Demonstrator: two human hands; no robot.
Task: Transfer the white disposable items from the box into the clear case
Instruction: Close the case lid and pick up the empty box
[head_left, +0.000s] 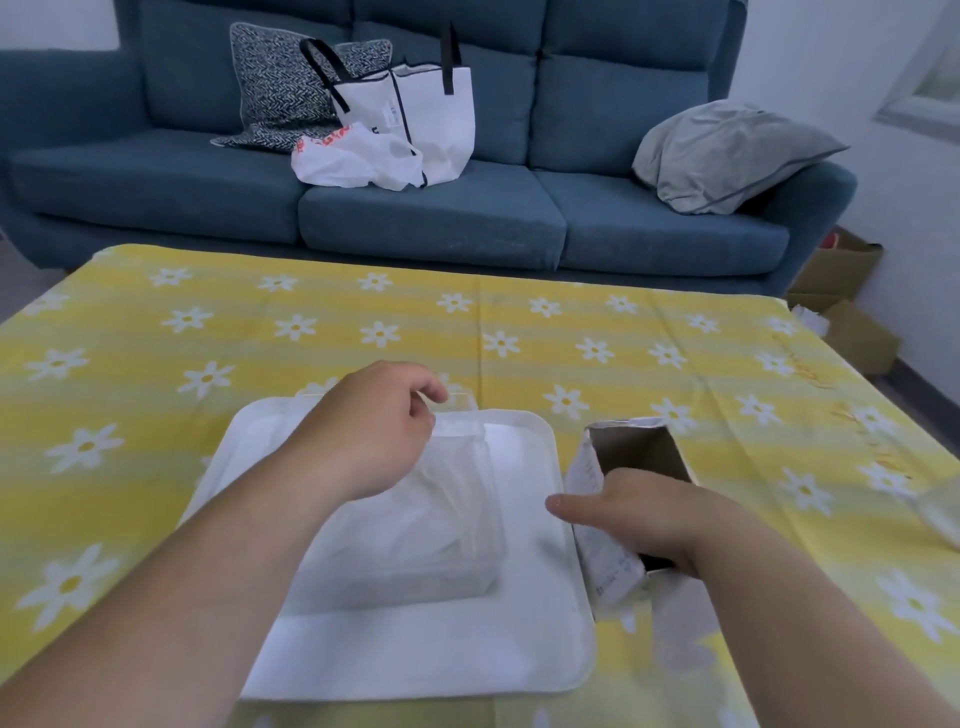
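A clear plastic case (441, 530) stands on a white tray (530, 613) near the table's front. Thin white disposable items (415, 525) show through its walls. My left hand (374, 431) hovers over the case's far rim, fingers curled as if pinching the edge or a thin white item; which one is hard to tell. To the right of the tray a cardboard box (628, 452) lies with its open end up and away from me. My right hand (639, 514) reaches into the box, thumb outside along its white printed side, fingers hidden inside.
The table wears a yellow cloth with white daisies (363, 332). A blurred pale object (940, 514) sits at the right edge. Behind the table stands a blue sofa (431, 218) with a white tote bag (431, 114), a plastic bag and cushions. Cardboard boxes (841, 291) rest on the floor at right.
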